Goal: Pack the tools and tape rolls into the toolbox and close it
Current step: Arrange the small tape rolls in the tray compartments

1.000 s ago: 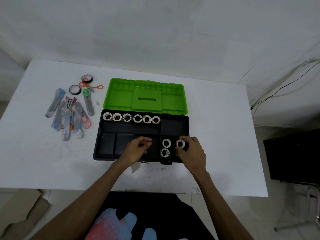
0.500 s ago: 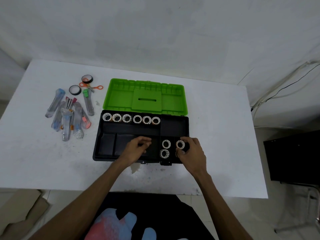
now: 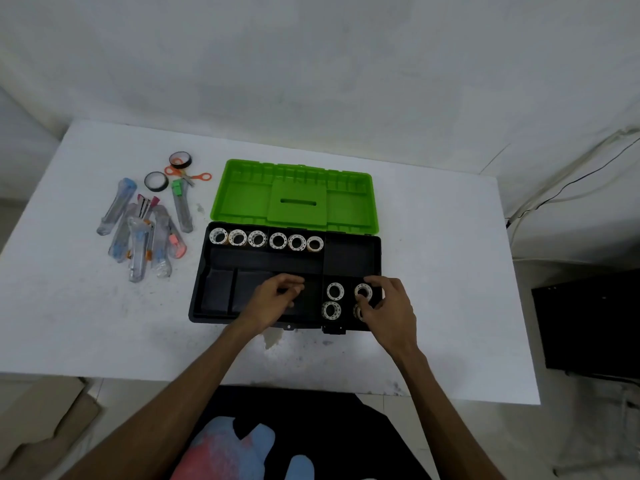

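Observation:
The toolbox has a black base [image 3: 221,258] and a green lid [image 3: 242,199] lying open behind it. Several white tape rolls [image 3: 258,239] stand in a row along the base's back compartment. More rolls [image 3: 335,291] sit in the near right compartment. My right hand [image 3: 393,308] hovers there, thumb and forefinger curled round one tape roll [image 3: 363,291], partly hiding another below it. My left hand [image 3: 275,297] hangs over the near middle compartment, fingers loosely curled and holding nothing.
Left of the toolbox on the white table [image 3: 433,271] lie several utility knives [image 3: 138,237], orange-handled scissors [image 3: 188,176] and two black tape rolls [image 3: 156,181]. A cable [image 3: 554,192] runs off the table's right side. Cardboard [image 3: 38,434] lies on the floor.
My right hand's fingers have spread a little, so more of the roll under it shows. The left hand has hardly moved.

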